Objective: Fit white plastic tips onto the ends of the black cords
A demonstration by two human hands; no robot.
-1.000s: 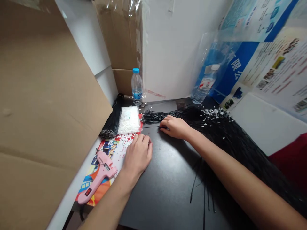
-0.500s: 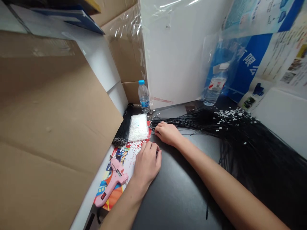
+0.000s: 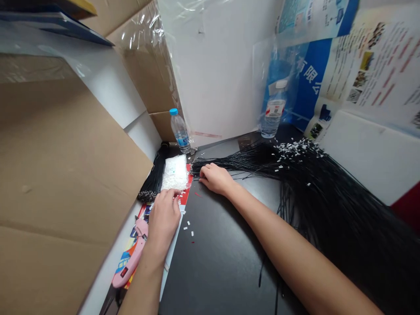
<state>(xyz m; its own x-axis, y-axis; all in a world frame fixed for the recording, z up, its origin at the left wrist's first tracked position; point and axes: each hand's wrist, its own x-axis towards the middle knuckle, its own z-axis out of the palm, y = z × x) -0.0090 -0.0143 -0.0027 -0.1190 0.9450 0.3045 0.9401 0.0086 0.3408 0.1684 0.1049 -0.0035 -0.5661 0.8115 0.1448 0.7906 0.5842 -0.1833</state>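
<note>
My left hand (image 3: pixel 163 217) lies palm down on a colourful printed sheet (image 3: pixel 131 253), its fingertips reaching small white plastic pieces just below a clear bag of white pieces (image 3: pixel 175 172). Its fingers are curled together over the pieces. My right hand (image 3: pixel 215 178) rests on the black table (image 3: pixel 223 262) with its fingers bent onto the tips of a large spread of thin black cords (image 3: pixel 328 205). A tied bundle of black cords (image 3: pixel 154 175) lies left of the bag. More white pieces (image 3: pixel 295 151) are scattered on the cords.
A pink glue gun (image 3: pixel 128 264) lies on the sheet, partly under my left wrist. Two water bottles (image 3: pixel 179 130) (image 3: pixel 273 114) stand at the back. Cardboard panels (image 3: pixel 59 183) wall the left side, white board and posters the back and right.
My left hand moved left and forward onto the white pieces by the bag. My right hand shifted slightly left along the cord tips. The camera view swung a little.
</note>
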